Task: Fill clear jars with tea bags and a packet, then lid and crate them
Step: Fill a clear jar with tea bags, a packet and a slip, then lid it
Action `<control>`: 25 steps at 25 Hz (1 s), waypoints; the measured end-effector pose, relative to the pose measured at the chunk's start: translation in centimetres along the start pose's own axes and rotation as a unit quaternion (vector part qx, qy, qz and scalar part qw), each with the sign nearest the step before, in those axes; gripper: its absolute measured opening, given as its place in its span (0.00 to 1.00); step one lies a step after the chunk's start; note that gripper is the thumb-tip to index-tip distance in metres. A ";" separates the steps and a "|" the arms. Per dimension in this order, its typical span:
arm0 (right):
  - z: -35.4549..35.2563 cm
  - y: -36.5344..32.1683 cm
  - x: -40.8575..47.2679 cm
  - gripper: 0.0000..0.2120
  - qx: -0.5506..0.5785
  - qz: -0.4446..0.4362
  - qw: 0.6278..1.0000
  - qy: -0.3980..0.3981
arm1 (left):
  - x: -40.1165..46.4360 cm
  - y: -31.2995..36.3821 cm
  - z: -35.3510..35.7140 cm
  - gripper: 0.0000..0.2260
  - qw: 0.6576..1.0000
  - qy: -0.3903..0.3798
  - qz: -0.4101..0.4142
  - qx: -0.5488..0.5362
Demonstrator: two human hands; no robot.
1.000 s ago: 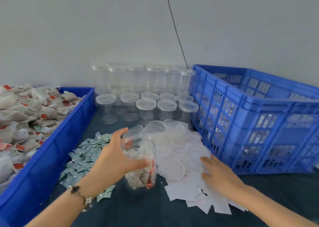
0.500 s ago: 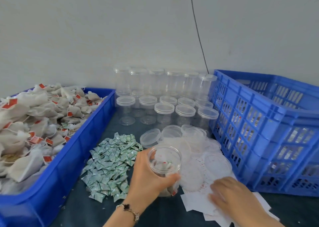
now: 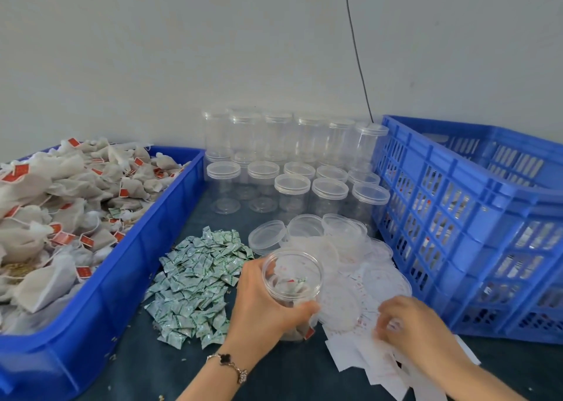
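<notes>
My left hand (image 3: 262, 306) grips an open clear jar (image 3: 292, 274) standing on the dark table, with tea bags and a green packet inside. My right hand (image 3: 414, 327) lies to its right on a heap of white paper slips (image 3: 359, 358), fingers curled and pinching at a slip. Loose clear lids (image 3: 268, 236) lie just behind the jar. A pile of small green packets (image 3: 198, 281) sits left of the jar.
A blue tray (image 3: 128, 266) heaped with tea bags (image 3: 61, 205) with red tags fills the left side. Several empty lidded jars (image 3: 292, 184) stand in rows at the back by the wall. A blue slatted crate (image 3: 475, 217) holding filled jars stands at the right.
The view has swung left and down. My left hand has set the jar upright on the table. My right hand has drawn nearer and curled its fingers into the paper slips.
</notes>
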State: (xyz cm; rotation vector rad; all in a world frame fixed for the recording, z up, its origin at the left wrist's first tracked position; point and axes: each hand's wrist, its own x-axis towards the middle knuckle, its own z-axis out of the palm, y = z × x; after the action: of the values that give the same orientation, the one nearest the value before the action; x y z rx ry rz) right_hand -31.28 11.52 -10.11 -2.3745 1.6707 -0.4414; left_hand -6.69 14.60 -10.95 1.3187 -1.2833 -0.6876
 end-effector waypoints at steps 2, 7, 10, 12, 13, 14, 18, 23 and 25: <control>-2.2 -1.3 1.1 0.10 0.055 0.003 0.996 0.064 | 0.0 0.0 0.1 0.34 1.000 0.005 0.005 -0.006; -6.3 -6.5 3.4 0.03 0.237 -0.016 0.959 0.155 | 0.1 -0.3 0.1 0.32 0.999 -0.010 -0.005 -0.033; -6.3 -9.2 4.3 0.04 0.275 -0.053 0.949 0.149 | 0.1 -0.2 0.0 0.31 0.998 -0.030 -0.013 -0.059; -5.6 -10.5 4.3 0.03 0.237 -0.088 0.950 0.181 | 0.0 -0.2 -0.1 0.30 0.999 -0.013 0.010 -0.042; -5.1 -10.9 4.1 0.02 0.190 -0.122 0.952 0.206 | -0.1 -0.1 -0.1 0.30 0.999 -0.007 0.025 -0.039; -4.6 -11.1 3.8 0.02 0.124 -0.172 0.951 0.223 | -0.1 0.0 0.0 0.29 0.998 -0.004 0.037 -0.044; -2.6 -10.3 2.9 0.05 -0.052 -0.326 0.920 0.212 | 0.2 0.7 0.2 0.26 0.987 0.012 0.155 -0.041; -2.6 -8.6 2.1 0.15 -0.021 -0.284 0.937 0.203 | 0.7 1.7 0.0 0.30 0.972 0.024 0.234 -0.023; -3.0 -8.3 1.9 0.15 -0.005 -0.274 0.943 0.187 | 0.7 1.3 0.1 0.30 0.973 0.033 0.228 -0.017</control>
State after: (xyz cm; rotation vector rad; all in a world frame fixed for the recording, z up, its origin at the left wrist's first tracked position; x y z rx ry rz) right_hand -24.48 12.59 -4.31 -2.8860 1.0851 -1.0314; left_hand -6.96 14.22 -9.53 0.9602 -1.4466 -0.3375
